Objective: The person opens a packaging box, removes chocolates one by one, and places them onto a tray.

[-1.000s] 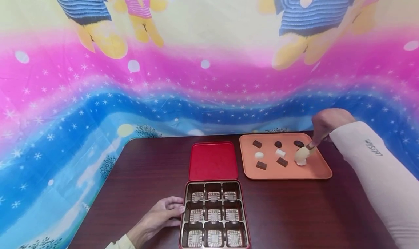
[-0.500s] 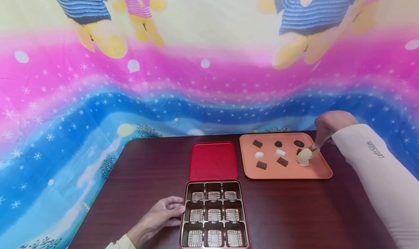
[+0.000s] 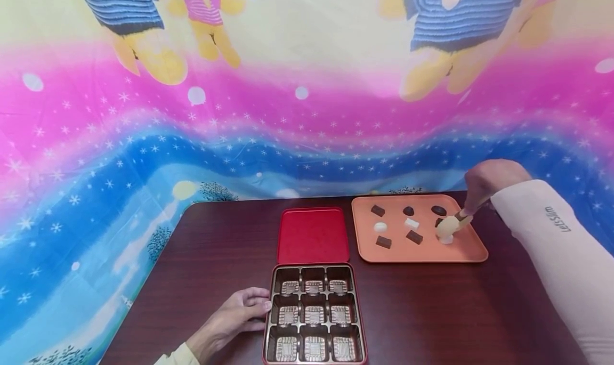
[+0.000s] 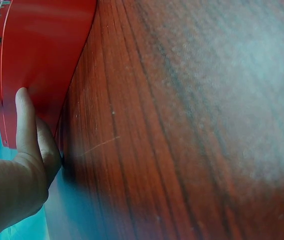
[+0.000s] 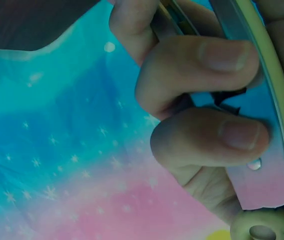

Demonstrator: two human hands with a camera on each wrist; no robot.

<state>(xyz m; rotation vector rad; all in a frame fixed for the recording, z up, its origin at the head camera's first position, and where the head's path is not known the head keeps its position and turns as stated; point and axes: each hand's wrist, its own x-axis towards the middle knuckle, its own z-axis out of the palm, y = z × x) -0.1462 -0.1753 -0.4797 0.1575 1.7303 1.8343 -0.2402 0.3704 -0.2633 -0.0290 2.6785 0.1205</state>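
Observation:
My right hand (image 3: 494, 181) curls round a pair of tongs (image 5: 262, 165), metal with a cream-coloured strip and an end ring. Their rounded cream head (image 3: 448, 227) is over the right part of the orange tray (image 3: 398, 256), right at a white chocolate (image 3: 446, 240). A dark piece beside the head is partly hidden. At the front, my left hand (image 3: 235, 317) rests against the left side of a red box (image 3: 314, 314) with its fingers fairly straight; the left wrist view shows fingertips on the red wall (image 4: 46, 55). The box has a gold divided insert with several bare compartments.
On the tray lie brown bars (image 3: 414, 237), dark rounded pieces (image 3: 408, 211), a white dome (image 3: 380, 227) and a white block (image 3: 411, 223). A red lid (image 3: 313, 236) lies directly behind the box. A printed cloth (image 3: 307, 130) hangs at the dark wooden table's (image 3: 422, 311) back edge.
The right hand and tongs have shifted slightly to the right over the tray, mostly in the first half second. The left hand and the box have stayed in place.

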